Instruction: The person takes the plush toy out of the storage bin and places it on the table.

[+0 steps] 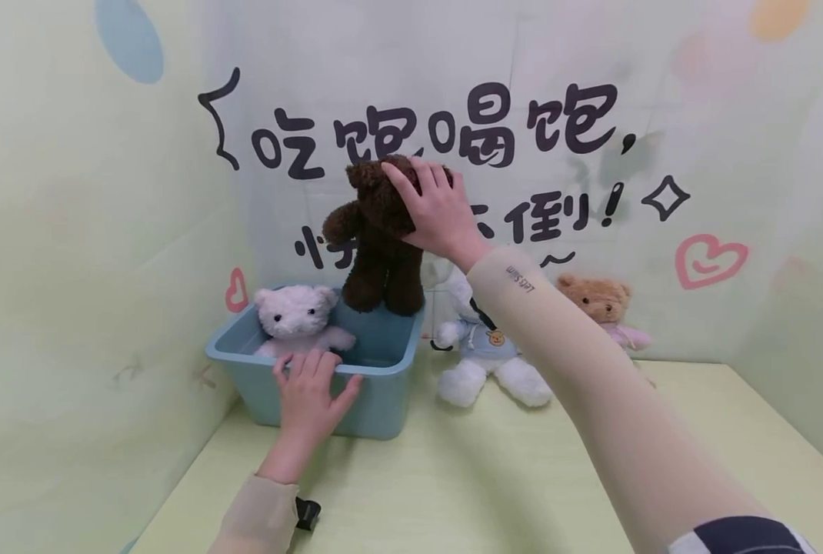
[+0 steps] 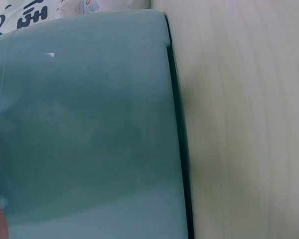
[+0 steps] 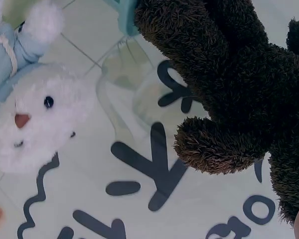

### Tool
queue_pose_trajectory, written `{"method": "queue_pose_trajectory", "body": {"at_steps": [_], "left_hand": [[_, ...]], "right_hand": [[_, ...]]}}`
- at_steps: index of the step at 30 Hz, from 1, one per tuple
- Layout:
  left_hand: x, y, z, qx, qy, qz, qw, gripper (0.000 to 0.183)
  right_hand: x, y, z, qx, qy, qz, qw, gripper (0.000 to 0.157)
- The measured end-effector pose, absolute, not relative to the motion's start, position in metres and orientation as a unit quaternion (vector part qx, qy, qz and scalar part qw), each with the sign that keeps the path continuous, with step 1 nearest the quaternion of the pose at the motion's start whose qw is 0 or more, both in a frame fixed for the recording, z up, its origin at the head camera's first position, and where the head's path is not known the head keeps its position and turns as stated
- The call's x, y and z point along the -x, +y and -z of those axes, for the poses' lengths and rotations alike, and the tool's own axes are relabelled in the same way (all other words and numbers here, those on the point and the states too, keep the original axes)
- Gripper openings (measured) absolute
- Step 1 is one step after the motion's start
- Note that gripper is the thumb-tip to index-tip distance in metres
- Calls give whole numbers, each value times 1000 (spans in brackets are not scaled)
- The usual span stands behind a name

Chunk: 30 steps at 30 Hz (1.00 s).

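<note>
The right hand (image 1: 439, 206) has its grip closed on the head of a dark brown teddy bear (image 1: 384, 254), which hangs upright over the right part of a blue plastic bin (image 1: 377, 400), legs down and one arm out to the left. In the head view its feet overlap the bin's far rim; whether they touch it I cannot tell. The left hand (image 1: 311, 392) grips the bin's near rim, its fingers over the edge and its thumb spread to the right. Inside the bin, toward the left, a white teddy bear (image 1: 294, 312) sits with its head above the rim and an arm reaching right. Just beside the bin on the right, a white plush toy in a light-blue hoodie (image 1: 484, 346) sits on the pale, wood-grained table (image 1: 411, 500), partly behind the right forearm; the right wrist view shows its dark eyes and reddish-brown nose. Farther right, a tan teddy bear (image 1: 594, 298) in a pink top is mostly hidden by the beige sleeve (image 1: 591, 369). Behind them hangs a pale backdrop (image 1: 654, 323) with black Chinese lettering and pink hearts. A small black clip (image 1: 308, 513) shows by the left wrist.
</note>
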State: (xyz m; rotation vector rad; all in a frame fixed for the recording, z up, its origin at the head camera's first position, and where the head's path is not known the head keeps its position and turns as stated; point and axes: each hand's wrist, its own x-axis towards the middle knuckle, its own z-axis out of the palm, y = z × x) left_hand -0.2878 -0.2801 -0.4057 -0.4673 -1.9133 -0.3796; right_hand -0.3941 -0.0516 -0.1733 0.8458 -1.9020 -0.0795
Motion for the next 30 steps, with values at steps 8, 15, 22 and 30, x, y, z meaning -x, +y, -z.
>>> {"method": "queue_pose_trajectory", "body": {"at_steps": [8, 15, 22, 30], "left_hand": [[294, -287, 405, 199, -807, 162, 532, 57], [297, -295, 404, 192, -809, 166, 530, 57], [302, -298, 407, 193, -810, 162, 530, 56], [304, -298, 409, 193, -805, 155, 539, 53]], "right_hand": [[391, -34, 143, -338, -779, 63, 524, 88], [387, -16, 126, -335, -785, 70, 517, 88], [380, 13, 122, -323, -811, 76, 482, 93], [373, 49, 121, -332, -808, 70, 481, 92]]}}
